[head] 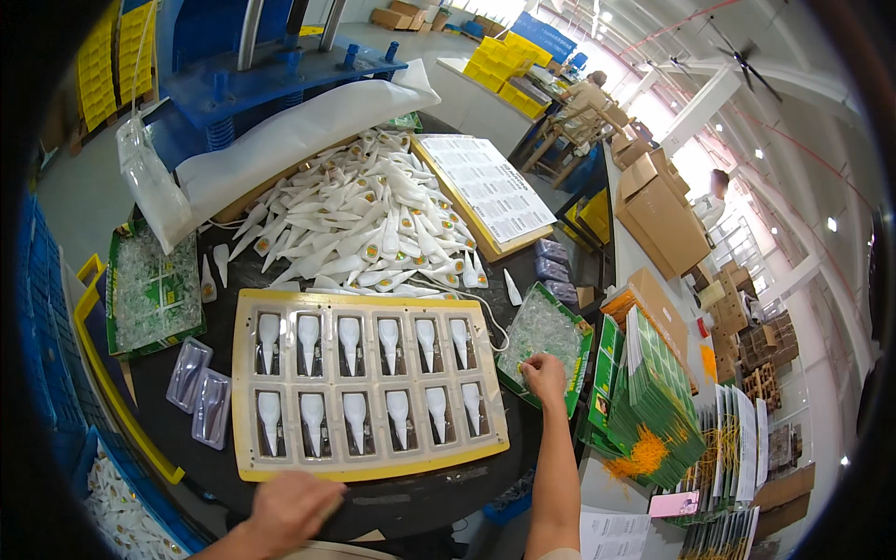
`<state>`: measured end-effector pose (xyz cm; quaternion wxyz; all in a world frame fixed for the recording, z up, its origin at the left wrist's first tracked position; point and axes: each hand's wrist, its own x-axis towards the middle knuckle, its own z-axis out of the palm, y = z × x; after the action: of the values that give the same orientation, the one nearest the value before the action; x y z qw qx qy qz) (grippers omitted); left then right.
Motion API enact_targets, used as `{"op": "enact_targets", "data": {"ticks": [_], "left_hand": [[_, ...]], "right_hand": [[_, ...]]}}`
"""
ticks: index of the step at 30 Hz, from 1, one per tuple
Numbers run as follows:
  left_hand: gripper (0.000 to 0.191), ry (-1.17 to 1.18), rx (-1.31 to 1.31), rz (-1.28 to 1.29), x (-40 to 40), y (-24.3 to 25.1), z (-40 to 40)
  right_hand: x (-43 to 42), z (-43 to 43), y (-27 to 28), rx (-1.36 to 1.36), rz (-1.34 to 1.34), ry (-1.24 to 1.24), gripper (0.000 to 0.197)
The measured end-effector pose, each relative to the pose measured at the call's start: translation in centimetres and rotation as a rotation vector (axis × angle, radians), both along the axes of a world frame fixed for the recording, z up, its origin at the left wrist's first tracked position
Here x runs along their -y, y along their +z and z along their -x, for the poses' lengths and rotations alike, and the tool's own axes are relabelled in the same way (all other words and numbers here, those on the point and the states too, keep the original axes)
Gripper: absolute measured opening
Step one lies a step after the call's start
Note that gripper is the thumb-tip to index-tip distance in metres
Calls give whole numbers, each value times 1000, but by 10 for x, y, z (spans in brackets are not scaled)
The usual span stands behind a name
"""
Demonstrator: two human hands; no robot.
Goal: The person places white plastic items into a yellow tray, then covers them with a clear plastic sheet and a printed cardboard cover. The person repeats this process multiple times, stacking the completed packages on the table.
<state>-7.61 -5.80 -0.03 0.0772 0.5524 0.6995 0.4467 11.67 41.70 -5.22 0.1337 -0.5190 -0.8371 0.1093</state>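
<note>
My right hand [545, 379] is at the near edge of a green box of small clear plastic pieces [542, 329]; its fingers are bent together, and whether they hold a piece cannot be told. My left hand [294, 507], blurred, hovers by the near edge of a yellow-rimmed tray [371, 469]; its fingers are curled and their contents are hidden. Two rows of clear blister cavities fill this tray, each with a white tapered plastic piece [397, 413] in it. Beyond the tray lies a large heap of similar white pieces [364, 210], some with round orange-green stickers.
Clear blister shells [210, 409] lie left of the tray, near another green box of clear pieces [157, 290]. A stack of printed cards [490, 189] sits beyond the heap. A blue press [280, 70] stands at the back. Green cards with orange ties [651, 413] are at right. Two people are farther off.
</note>
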Motion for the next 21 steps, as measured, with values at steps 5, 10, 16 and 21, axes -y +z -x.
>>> {"op": "enact_targets", "data": {"ticks": [5,10,16,21], "left_hand": [[35,621,-277,-83,27,-12,56],[34,815,-152,117,61,-44,79],[39,812,-297,359,71,-70,78],[42,832,-154,350,63,-66,78]], "right_hand": [[84,4,34,-382,-125,114,14],[192,36,39,-403,-27,296,11],[179,31,36,-417,-80,162,14],[157,26,24,-275,-165,223,12]]}}
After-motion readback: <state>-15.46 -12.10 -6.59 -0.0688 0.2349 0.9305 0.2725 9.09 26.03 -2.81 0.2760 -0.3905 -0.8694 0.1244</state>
